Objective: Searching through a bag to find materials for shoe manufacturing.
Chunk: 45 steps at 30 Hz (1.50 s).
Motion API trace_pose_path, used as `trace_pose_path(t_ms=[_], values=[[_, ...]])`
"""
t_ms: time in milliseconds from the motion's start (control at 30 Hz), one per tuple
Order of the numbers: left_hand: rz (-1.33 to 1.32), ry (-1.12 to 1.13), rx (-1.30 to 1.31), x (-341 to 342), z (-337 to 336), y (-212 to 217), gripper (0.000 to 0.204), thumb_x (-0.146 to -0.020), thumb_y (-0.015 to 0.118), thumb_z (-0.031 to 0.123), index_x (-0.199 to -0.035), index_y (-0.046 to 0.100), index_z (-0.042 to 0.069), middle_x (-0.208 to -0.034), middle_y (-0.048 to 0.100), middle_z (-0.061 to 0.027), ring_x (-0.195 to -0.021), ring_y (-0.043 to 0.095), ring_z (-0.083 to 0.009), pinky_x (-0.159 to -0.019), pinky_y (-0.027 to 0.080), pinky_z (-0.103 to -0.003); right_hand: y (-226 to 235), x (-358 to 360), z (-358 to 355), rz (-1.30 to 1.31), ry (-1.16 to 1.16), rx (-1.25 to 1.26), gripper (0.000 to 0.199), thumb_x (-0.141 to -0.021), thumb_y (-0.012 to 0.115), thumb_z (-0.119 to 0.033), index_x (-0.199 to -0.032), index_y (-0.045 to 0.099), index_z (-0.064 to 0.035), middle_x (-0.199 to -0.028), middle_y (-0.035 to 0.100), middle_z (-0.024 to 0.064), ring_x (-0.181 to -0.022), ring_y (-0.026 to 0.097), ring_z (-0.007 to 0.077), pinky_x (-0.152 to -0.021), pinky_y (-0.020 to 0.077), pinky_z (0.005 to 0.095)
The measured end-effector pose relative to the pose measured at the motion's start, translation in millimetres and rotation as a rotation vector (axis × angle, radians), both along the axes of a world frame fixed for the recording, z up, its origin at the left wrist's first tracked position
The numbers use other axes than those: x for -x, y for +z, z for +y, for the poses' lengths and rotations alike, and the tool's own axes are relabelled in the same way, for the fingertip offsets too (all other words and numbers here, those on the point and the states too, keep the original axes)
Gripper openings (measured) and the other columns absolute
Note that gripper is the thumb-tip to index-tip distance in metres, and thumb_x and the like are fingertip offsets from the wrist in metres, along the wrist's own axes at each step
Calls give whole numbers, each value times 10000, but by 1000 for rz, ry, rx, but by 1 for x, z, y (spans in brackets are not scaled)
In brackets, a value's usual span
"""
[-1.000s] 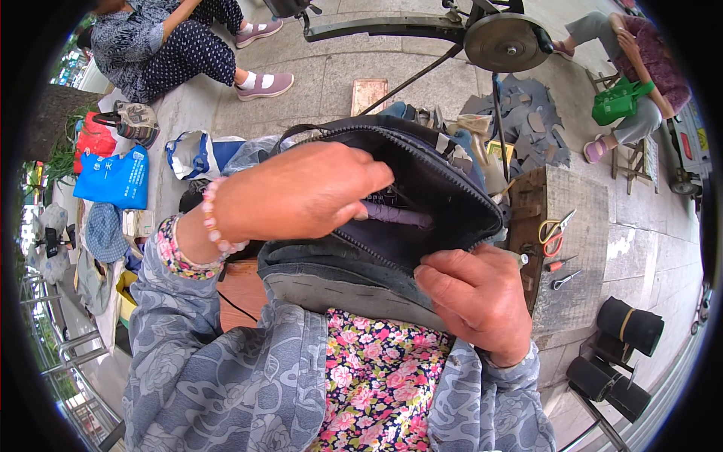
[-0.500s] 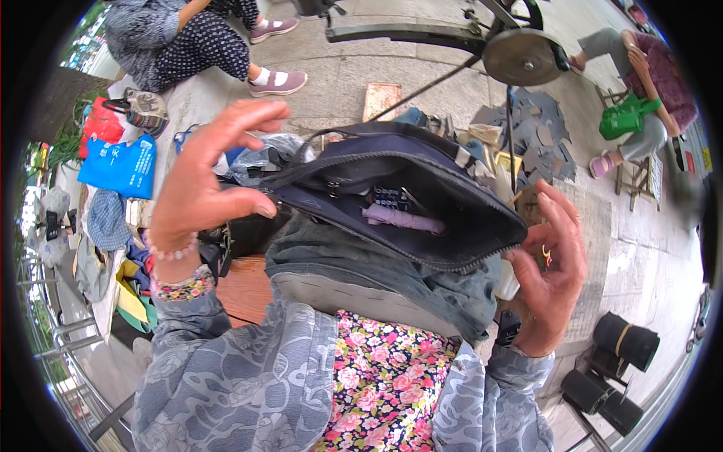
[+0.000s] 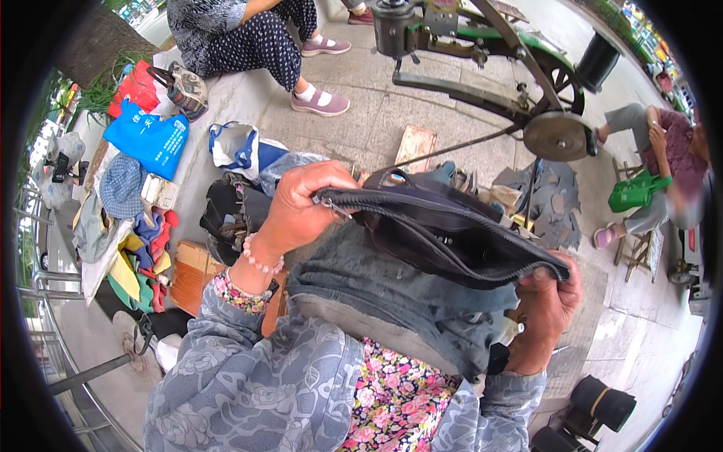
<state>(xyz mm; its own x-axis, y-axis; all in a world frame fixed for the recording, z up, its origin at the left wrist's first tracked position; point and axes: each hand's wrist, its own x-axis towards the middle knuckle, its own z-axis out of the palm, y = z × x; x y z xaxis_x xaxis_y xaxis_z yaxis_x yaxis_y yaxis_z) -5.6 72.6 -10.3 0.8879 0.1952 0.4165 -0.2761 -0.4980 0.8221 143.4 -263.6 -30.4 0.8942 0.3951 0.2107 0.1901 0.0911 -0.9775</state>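
A dark zippered bag (image 3: 444,239) hangs between my hands above my lap, its mouth unzipped and gaping toward me. My left hand (image 3: 307,202) is closed on the bag's left end, beside the zipper pull. At the opposite end, my right hand (image 3: 548,305) pinches the corner with thumb and fingers. The bag's inside is dark, and I cannot make out its contents. Beneath it, a worn grey-blue cloth (image 3: 399,301) covers my lap.
Ahead stands a hand-cranked sewing machine (image 3: 482,83) with a wheel. To the left lie a blue bag (image 3: 149,143), a checked hat (image 3: 123,186) and coloured cloth pieces (image 3: 143,260). Grey scraps (image 3: 546,200) lie right of centre. Two seated people are nearby; black rolls (image 3: 602,401) sit lower right.
Both hands, spread apart from the bag's ends before, have closed on them. The bag's mouth has narrowed and tilted, hiding the purple thing inside. The view has shifted.
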Motion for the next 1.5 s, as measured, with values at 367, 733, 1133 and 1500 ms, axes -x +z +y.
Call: trace_pose_path(t_ms=[367, 733, 1133, 1500], values=[[-85, 95, -13, -13, -25, 4, 133, -760, 749, 48, -861, 663, 41, -758, 621, -70, -696, 613, -220, -637, 467, -307, 89, 45, 104, -861, 69, 290, 255, -761, 661, 10, -1015, 650, -15, -857, 647, 139, -674, 597, 211, -612, 483, 308], [-24, 2, 54, 4, -43, 1, 120, -767, 666, -61, -809, 581, 13, -791, 597, -82, -772, 613, -194, -1143, 277, -500, 90, 51, 133, -1033, 420, 358, 239, -815, 620, -94, -1054, 635, -99, -798, 533, 97, -665, 612, 301, -546, 484, 392], [-171, 40, -100, 0, -51, 4, 237, -694, 716, 29, -915, 651, 83, -770, 566, -43, -732, 556, -225, -717, 381, -339, 103, 59, 122, -894, 474, 327, 152, -818, 649, -93, -969, 632, -95, -716, 541, 107, -597, 595, 325, -505, 461, 426], [-134, 1, -226, 7, -54, 16, 244, -773, 730, 138, -943, 599, 23, -856, 577, -95, -802, 582, -287, -751, 438, -374, 95, 62, 126, -852, 320, 301, 201, -836, 623, -73, -1035, 643, -65, -800, 611, 132, -674, 626, 340, -566, 504, 417]])
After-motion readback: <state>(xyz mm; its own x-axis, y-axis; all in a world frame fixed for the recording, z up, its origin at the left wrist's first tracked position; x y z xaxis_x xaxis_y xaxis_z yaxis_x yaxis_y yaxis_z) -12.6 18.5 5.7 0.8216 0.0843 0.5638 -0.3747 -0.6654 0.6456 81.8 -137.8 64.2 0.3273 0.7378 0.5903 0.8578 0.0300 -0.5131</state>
